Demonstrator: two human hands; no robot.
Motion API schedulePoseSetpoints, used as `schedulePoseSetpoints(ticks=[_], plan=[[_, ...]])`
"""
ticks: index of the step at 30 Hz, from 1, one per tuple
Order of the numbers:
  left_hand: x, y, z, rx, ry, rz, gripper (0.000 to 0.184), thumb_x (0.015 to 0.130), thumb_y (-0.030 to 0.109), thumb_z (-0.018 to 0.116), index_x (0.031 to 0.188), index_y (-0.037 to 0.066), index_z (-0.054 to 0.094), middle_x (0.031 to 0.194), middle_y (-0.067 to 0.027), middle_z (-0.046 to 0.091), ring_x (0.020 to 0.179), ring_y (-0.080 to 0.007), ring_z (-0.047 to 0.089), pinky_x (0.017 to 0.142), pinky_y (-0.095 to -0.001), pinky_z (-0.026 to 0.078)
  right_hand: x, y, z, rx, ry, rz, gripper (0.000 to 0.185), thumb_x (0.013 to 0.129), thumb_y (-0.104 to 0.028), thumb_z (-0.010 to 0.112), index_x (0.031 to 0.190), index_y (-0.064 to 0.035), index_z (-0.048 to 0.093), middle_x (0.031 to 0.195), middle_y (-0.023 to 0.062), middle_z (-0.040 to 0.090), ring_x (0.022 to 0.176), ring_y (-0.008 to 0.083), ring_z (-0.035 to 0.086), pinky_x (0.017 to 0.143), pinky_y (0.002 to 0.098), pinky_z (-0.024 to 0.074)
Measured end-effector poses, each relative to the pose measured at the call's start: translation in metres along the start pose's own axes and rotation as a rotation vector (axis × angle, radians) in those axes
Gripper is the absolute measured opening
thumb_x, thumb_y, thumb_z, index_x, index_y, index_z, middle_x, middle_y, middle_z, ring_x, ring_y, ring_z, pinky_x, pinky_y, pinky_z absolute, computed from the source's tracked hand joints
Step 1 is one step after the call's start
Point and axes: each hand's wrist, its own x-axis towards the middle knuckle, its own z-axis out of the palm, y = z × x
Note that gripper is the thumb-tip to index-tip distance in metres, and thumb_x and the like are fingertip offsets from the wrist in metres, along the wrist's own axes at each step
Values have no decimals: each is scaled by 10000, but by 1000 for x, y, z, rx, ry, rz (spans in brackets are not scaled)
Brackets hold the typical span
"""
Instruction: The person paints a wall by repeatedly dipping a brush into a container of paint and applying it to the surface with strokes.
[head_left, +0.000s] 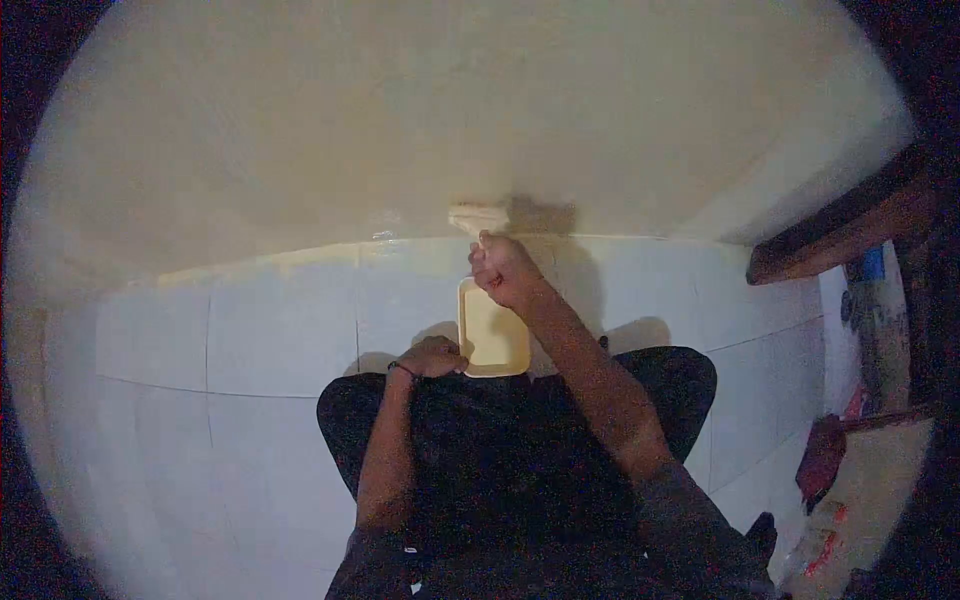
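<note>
My right hand (502,268) is closed around the handle of a wide paintbrush (478,216). The brush's pale head lies against the lower part of the wall (400,130), just above where it meets the floor. Below that hand sits a cream-yellow rectangular paint tray (497,373), with smooth cream paint in it. My left hand (432,357), with a dark band at its wrist, grips the tray's left edge near its lower corner. Its fingertips are partly hidden.
White floor tiles (270,335) spread around my dark-clothed bent knees. Cream paint marks run along the tile edge by the wall. At right, a dark wooden piece (840,235) juts from the side. Farther down are a dark red object (822,455) and a clear bag (822,535).
</note>
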Motion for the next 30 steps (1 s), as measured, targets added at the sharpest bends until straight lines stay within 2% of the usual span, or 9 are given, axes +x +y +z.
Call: schedulePoseSetpoints(ticks=[4,7,10,14,16,18,22,29,30], plan=[[7,-9,6,2,15,3,350,671,379,443,659,53,573,794,-159,576,783,-310,532,715,-374,406,-51,-25,47,-133,-146,-95,224,837,-245,427,841,-22,408,589,4,405,390,48,325,283,145,249],[32,-43,31,43,21,41,351,665,373,455,663,42,573,763,-162,578,750,-310,539,699,-375,411,-94,-42,94,-284,18,-148,244,841,-257,426,859,-14,414,589,2,402,384,32,307,280,145,234],[6,-9,12,30,91,102,346,649,356,467,657,26,571,724,-172,575,705,-313,540,679,-373,417,-127,-56,123,-391,-83,-288,254,842,-267,427,892,-17,435,593,-8,401,376,17,285,282,139,225],[8,-11,12,-44,69,-23,346,639,349,471,664,19,569,738,-168,577,707,-311,537,681,-374,418,-151,-80,153,-951,-168,-931,285,838,-293,438,967,-41,468,607,-21,404,376,10,287,288,138,217],[9,-14,16,-75,116,24,343,635,347,471,672,24,577,739,-168,577,710,-312,535,683,-382,415,-165,-98,179,-773,-44,-920,293,837,-298,442,980,-43,467,622,-11,408,385,10,294,296,140,214],[5,-8,10,-58,73,-2,345,638,348,471,681,25,582,744,-166,579,715,-309,538,685,-383,414,-163,-124,190,-750,-232,-1089,296,837,-303,440,976,-44,479,606,-19,404,389,9,298,301,139,211],[10,-12,12,-103,11,-68,349,641,350,471,704,28,592,755,-168,580,722,-302,543,686,-382,415,-162,-154,202,-781,-73,-1088,245,880,-292,346,895,-59,422,575,-33,394,406,28,312,344,167,276],[7,-8,11,-42,83,-32,342,641,343,475,702,26,586,765,-168,576,723,-299,539,679,-378,411,-132,-137,118,-765,19,-814,284,834,-316,437,943,-59,495,572,-25,402,389,17,306,300,150,223],[9,-12,13,-47,61,-31,341,646,341,474,700,22,581,767,-171,574,722,-301,536,677,-374,411,-114,-133,84,-972,-17,-918,294,827,-327,445,941,-61,493,572,-24,403,389,22,309,302,157,233]])
